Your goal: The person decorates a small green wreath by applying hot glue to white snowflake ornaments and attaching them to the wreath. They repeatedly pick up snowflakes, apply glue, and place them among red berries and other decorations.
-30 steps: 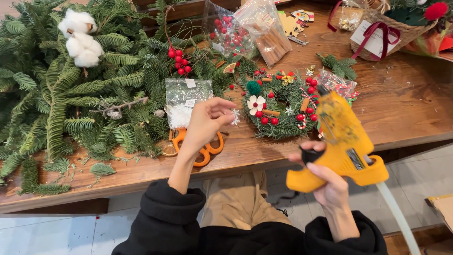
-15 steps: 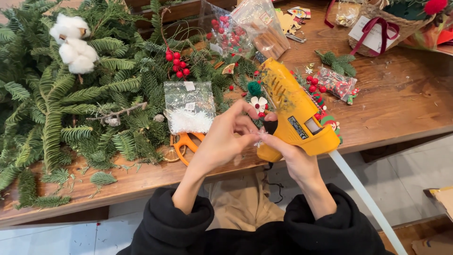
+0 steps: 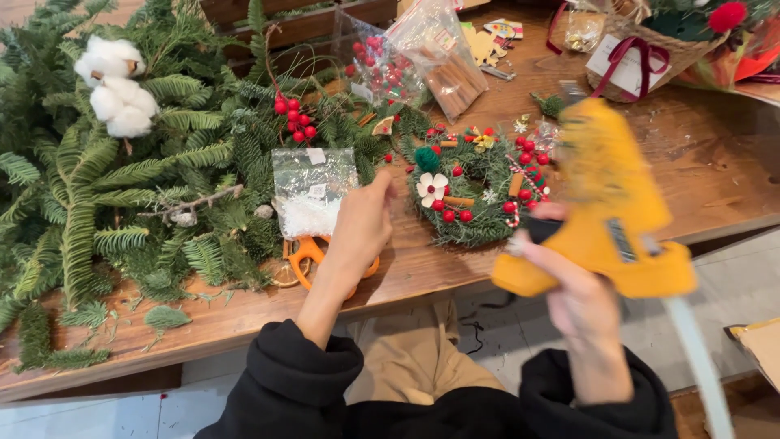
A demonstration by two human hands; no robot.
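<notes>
My left hand (image 3: 361,223) is over the table edge with its fingers pinched together, pointing at the left rim of a small green wreath (image 3: 487,213). The fingers hide whatever they pinch. The wreath carries red berries, a white flower and a green pompom. My right hand (image 3: 569,284) grips a yellow glue gun (image 3: 605,211), blurred, held up off the table just right of the wreath, its cord (image 3: 699,366) hanging down.
Fir branches (image 3: 97,203) with cotton bolls (image 3: 114,85) cover the left of the wooden table (image 3: 715,171). A clear bag of white bits (image 3: 313,191), orange scissors (image 3: 313,256), red berry sprigs (image 3: 294,118), a bag of cinnamon sticks (image 3: 447,65) and a ribboned basket (image 3: 642,49) lie around.
Half a second ago both hands met, the left holding a small white piece at the gun's nozzle. Since then the gun has swung right and the left hand has dropped toward the wreath.
</notes>
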